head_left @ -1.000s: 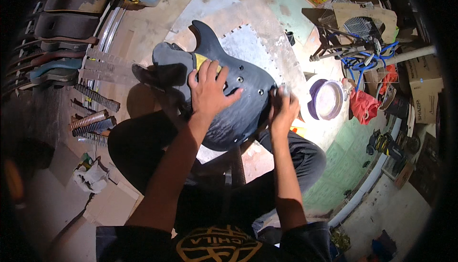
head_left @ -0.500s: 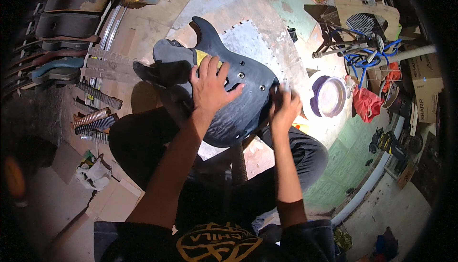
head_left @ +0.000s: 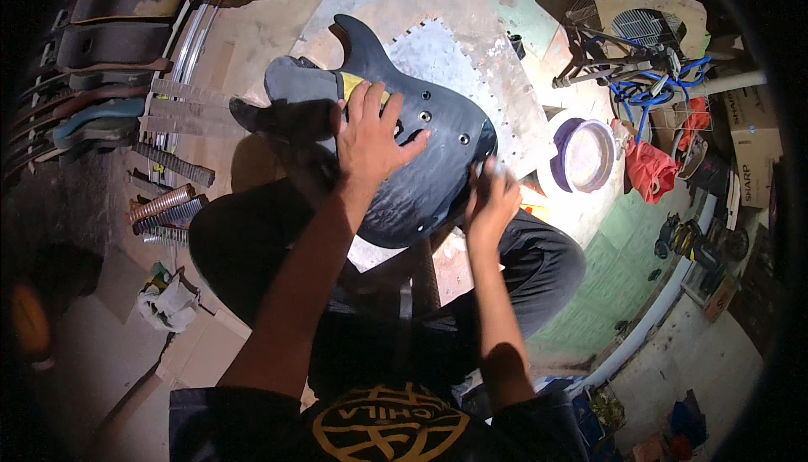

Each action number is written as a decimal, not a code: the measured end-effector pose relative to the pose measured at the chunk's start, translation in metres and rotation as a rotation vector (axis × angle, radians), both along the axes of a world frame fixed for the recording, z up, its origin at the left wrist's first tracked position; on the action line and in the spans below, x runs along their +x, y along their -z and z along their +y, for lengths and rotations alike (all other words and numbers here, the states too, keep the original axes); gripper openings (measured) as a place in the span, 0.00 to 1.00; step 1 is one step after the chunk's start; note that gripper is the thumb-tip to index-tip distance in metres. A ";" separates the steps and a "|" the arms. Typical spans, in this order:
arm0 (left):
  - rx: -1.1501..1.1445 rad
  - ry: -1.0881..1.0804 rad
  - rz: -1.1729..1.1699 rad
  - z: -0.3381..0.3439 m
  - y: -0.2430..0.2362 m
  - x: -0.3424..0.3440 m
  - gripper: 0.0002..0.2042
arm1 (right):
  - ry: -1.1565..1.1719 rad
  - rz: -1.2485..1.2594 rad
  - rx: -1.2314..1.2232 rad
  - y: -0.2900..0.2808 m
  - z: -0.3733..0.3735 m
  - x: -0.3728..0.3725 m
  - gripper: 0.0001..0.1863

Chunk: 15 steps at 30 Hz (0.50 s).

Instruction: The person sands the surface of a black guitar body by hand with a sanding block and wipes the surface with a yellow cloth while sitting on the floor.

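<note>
A dark, glossy electric guitar body lies tilted over my lap, with several small round holes in its face. My left hand rests on it with fingers stretched and the thumb spread aside. Beside those fingers shows a yellow patch, next to a grey piece whose kind I cannot tell. My right hand is at the body's right edge, fingers bent and closed. Something small and pale seems to be at its fingertips, too blurred to name.
A round tub with a purple rim stands to the right, near a red bag and blue tubing. Guitar bodies hang in a row on a rack at the left. Metal springs lie below them.
My right hand has moved slightly down and left along the guitar body's edge. The left hand stays on the body. The whole view has shifted a little.
</note>
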State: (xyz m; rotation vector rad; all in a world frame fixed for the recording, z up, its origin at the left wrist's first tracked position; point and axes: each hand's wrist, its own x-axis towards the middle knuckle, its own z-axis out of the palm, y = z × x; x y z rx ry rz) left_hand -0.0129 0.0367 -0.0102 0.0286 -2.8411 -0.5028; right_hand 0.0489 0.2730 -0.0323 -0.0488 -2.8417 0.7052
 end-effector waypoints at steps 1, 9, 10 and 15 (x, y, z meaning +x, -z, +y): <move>-0.025 -0.020 -0.019 -0.003 0.000 0.002 0.32 | -0.002 -0.093 0.026 -0.016 -0.013 0.021 0.32; 0.034 -0.006 0.003 -0.004 0.005 0.003 0.31 | 0.036 -0.041 0.022 -0.023 -0.030 -0.011 0.26; 0.037 -0.007 0.003 -0.005 0.006 0.001 0.30 | -0.006 -0.011 0.032 -0.020 -0.033 0.015 0.26; 0.056 0.001 0.022 -0.003 0.014 0.002 0.29 | 0.062 -0.014 0.028 -0.025 -0.042 -0.031 0.24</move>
